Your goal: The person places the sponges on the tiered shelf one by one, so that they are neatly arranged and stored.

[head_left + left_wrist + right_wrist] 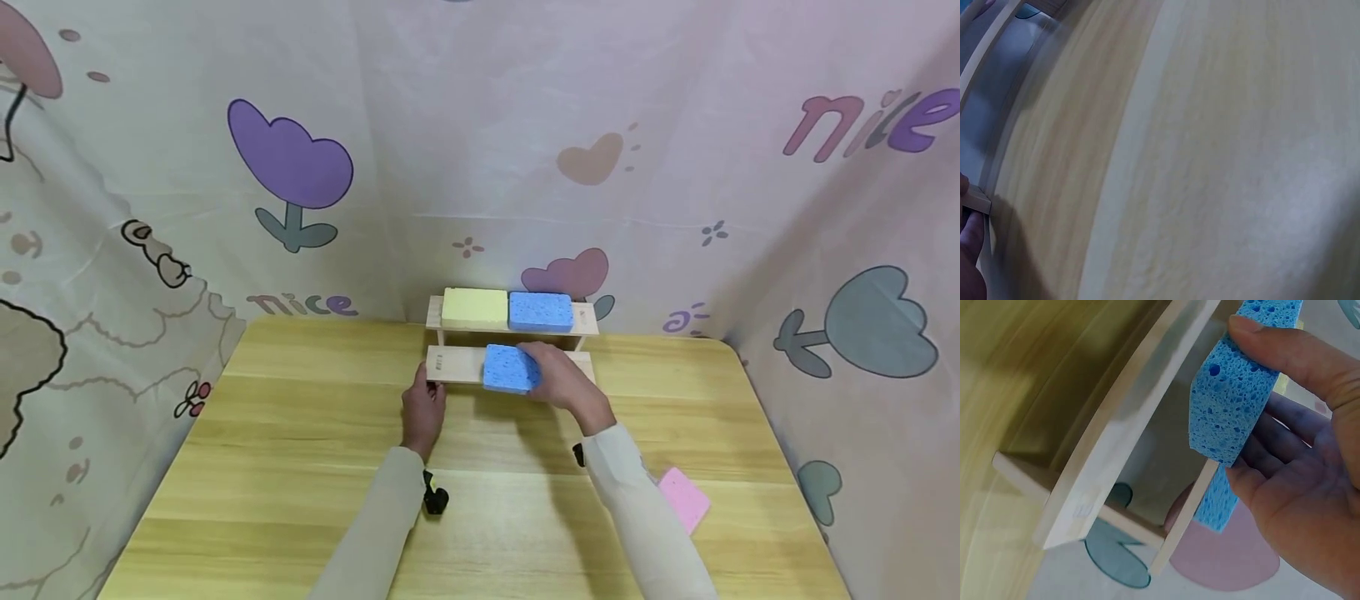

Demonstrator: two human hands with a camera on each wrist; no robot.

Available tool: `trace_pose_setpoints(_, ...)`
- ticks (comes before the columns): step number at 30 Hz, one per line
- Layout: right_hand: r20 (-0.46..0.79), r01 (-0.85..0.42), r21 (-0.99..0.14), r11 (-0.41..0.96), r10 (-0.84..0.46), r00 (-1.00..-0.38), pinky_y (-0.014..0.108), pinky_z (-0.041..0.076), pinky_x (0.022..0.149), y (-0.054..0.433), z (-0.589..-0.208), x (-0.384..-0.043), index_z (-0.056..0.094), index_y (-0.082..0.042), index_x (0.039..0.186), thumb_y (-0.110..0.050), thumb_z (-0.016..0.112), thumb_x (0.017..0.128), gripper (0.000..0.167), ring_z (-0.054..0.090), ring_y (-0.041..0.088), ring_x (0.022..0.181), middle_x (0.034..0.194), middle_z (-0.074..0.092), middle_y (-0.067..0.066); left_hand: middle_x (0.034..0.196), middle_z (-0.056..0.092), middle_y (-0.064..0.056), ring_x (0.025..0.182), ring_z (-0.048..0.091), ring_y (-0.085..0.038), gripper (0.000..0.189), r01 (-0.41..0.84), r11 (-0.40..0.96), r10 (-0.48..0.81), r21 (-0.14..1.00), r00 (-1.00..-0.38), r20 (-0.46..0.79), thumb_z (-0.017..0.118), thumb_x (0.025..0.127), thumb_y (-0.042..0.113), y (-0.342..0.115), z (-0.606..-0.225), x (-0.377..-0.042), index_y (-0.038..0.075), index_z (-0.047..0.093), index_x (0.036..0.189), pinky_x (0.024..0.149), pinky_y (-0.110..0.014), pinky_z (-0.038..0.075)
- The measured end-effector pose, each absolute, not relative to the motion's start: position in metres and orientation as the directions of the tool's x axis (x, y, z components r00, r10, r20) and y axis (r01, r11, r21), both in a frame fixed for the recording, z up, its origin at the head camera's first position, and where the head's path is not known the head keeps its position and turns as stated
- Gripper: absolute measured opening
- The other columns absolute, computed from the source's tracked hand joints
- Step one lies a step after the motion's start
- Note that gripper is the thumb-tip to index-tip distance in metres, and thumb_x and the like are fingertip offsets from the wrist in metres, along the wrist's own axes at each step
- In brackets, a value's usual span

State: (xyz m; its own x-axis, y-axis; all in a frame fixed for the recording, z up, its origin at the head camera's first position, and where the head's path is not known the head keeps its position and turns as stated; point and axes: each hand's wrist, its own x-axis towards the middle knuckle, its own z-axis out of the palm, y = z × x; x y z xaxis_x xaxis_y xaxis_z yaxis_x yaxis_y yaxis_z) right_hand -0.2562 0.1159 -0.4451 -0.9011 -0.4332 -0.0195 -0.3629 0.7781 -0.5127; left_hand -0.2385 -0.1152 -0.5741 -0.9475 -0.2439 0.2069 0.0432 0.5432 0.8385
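Observation:
A small two-tier wooden rack [459,364] stands at the back of the table. On its upper tier a yellow sponge [475,309] and a blue sponge [541,312] lie side by side. My right hand [562,383] grips a second blue sponge [510,369] over the lower tier; in the right wrist view the thumb lies on one face of that sponge [1229,394], the fingers behind it. With my left hand [424,412] I pinch the left end of the lower tier; only part of that hand [971,250] shows in the left wrist view, beside the board end [977,200].
A pink sponge [684,500] lies on the right of the wooden table [300,467], beside the right sleeve. A printed cloth [465,125] hangs right behind the rack and along both sides of the table.

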Motion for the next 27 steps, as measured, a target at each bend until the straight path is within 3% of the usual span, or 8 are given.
trace_pose_setpoints(27, -0.059, -0.394, -0.457, 0.798, -0.468, -0.882, 0.039, 0.039, 0.108, 0.057, -0.452, -0.283, 0.046, -0.006, 0.136, 0.001, 0.081, 0.066, 0.079, 0.046, 0.026, 0.130, 0.138, 0.052, 0.010, 0.113, 0.065, -0.026, 0.103, 0.066, -0.036, 0.055, -0.023, 0.534, -0.246, 0.845, -0.960, 0.130, 0.059, 0.091, 0.003, -0.115, -0.572, -0.238, 0.005, 0.038, 0.142, 0.077, -0.042, 0.058)
